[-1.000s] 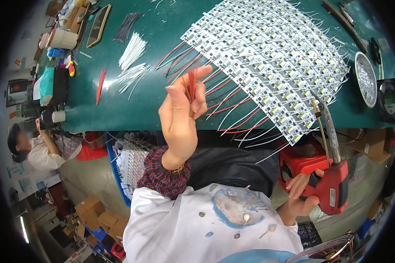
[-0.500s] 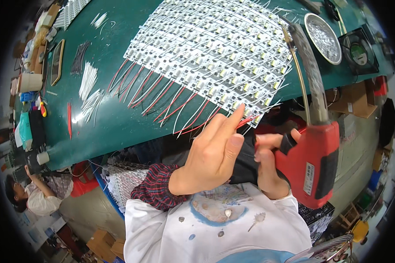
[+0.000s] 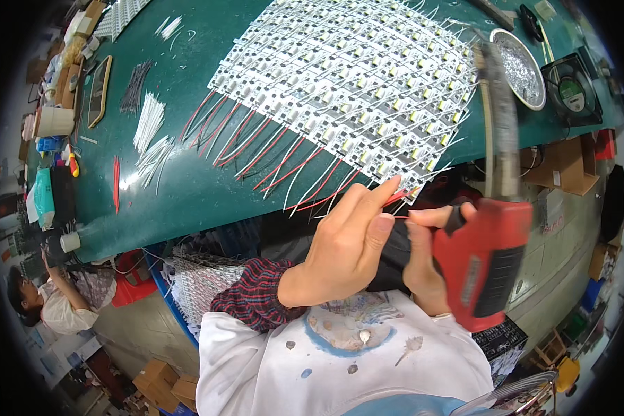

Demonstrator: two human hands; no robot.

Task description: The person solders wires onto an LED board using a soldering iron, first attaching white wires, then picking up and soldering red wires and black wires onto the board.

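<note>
My right hand [image 3: 426, 260] grips a red and black soldering gun [image 3: 480, 274], its long metal barrel blurred and pointing up. Its thumb and index finger also pinch the end of a thin red wire [image 3: 401, 218]. My left hand [image 3: 343, 246] is close by, index finger stretched towards the near corner of a sheet of white LED circuit boards [image 3: 347, 90]. Between its thumb and index finger a small bundle of red wires [image 3: 395, 199] shows; the rest is hidden by the hand. Red and white wires hang off the sheet's near edge.
On the green table [image 3: 208, 187] lie white wires [image 3: 149, 123], black wires [image 3: 136, 87] and red wires [image 3: 116, 184]. A metal bowl [image 3: 530, 97] and a black fan [image 3: 572, 91] stand at the right. A phone [image 3: 99, 91] lies left. Another person [image 3: 55, 298] sits at lower left.
My right thumb and finger have moved in beside the left thumb and now pinch a red wire. The soldering gun has tilted more upright. The view has shifted slightly.
</note>
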